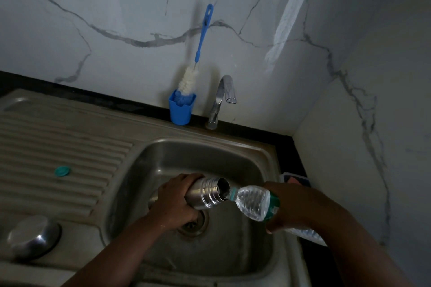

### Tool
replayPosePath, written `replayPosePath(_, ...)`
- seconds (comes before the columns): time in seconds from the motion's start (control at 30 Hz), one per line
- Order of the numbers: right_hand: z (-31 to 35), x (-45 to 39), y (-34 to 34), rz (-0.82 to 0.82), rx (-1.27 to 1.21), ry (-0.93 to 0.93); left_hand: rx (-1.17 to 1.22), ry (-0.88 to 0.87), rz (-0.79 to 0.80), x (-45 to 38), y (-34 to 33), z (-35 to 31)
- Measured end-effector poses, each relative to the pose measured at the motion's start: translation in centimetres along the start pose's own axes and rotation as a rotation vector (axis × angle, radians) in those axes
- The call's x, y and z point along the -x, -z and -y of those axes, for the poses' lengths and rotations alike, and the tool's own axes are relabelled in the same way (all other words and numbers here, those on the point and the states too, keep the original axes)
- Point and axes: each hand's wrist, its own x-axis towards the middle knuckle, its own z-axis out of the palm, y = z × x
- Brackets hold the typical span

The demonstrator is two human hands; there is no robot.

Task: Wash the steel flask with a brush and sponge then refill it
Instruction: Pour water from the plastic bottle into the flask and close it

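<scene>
Gripping the steel flask tilted over the sink, the left hand wraps its body. The right hand clasps a plastic water bottle, its neck touching the flask's open mouth. The brush stands in a blue cup beside the tap.
</scene>
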Motion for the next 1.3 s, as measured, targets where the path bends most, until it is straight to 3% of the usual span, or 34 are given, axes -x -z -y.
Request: replayPosePath(1.3,1.8,0.4,1.2,-0.017,0.183,-0.013,-0.03,0.043,0.087,-0.3,0.1,0.0)
